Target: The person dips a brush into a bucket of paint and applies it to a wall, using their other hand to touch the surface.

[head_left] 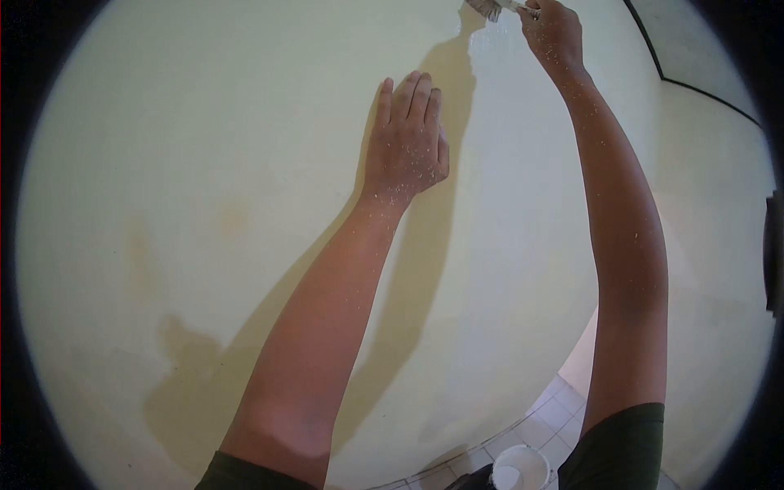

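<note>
My left hand point(407, 145) lies with its palm towards the pale yellow wall point(245, 155), fingers stretched upward and apparently resting on it. Higher up and to the right, my right hand point(557, 37) is closed around the handle of a paintbrush point(486, 8). The brush's bristles meet the wall at the top edge of the view, and part of the brush is cut off there. Beneath the bristles runs a whiter, wet-looking band of paint point(523, 155). Small white specks dot both hands and forearms.
On the tiled floor point(555, 415) below stands a white bucket point(545, 467) with white stuff inside, next to a dark object point(472, 464). A black line point(710, 94) runs along the upper right. Some dark thing point(773, 253) juts in at the right edge.
</note>
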Motion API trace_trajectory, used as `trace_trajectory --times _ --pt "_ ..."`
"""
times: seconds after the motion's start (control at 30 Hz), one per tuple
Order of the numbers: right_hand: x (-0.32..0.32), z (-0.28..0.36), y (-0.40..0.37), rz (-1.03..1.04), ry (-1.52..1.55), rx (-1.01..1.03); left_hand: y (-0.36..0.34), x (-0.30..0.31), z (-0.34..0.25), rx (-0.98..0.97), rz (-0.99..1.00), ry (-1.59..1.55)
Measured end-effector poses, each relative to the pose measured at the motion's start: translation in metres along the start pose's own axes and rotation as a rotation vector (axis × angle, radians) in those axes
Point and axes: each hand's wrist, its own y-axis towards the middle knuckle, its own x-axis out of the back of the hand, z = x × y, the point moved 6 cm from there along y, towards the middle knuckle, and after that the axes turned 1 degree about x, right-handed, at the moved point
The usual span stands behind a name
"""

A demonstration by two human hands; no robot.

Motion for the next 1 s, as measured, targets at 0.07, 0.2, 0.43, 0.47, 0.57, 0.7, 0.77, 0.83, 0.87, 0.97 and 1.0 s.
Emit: trace_trajectory --times 0.07,0.2,0.43,0.47,0.57,0.7,0.77,0.83,0.87,0.97,1.0 --pt "0.002 -0.005 0.016 -0.013 -0.006 -0.094 0.001 -0.003 0.002 0.004 0.017 -0.014" --pt "0.024 0.005 0.022 0.028 0.094 -0.022 -0.004 0.009 -0.004 -0.016 0.001 -0.045" --pt "0.033 0.019 -0.007 0.432 0.135 0.278 -0.002 0.005 -0.006 -0.012 -0.009 -0.062" --pt "0.028 0.012 -0.020 0.466 0.193 0.224 -0.002 0.004 -0.007 -0.014 -0.008 -0.063" --pt "0.048 0.031 -0.047 0.536 0.197 0.228 -0.004 -0.003 -0.006 -0.015 -0.002 -0.068" --pt "0.052 0.021 -0.078 0.749 0.269 0.227 -0.006 -0.009 -0.005 -0.028 -0.010 -0.085" --pt "0.069 0.024 -0.081 0.967 0.205 0.142 -0.005 -0.010 -0.005 -0.021 -0.021 -0.093" --pt "0.095 0.021 -0.063 0.964 0.194 0.150 0.004 0.015 -0.012 -0.031 -0.018 -0.080" --pt "0.096 0.012 -0.061 0.936 0.194 0.166 0.003 0.017 -0.012 -0.037 -0.007 -0.077" --pt "0.103 -0.006 -0.057 0.832 0.144 0.191 0.004 0.017 -0.011 -0.052 0.025 -0.066" --pt "0.103 -0.010 -0.055 0.804 0.153 0.157 0.003 0.015 -0.011 -0.059 0.028 -0.058"
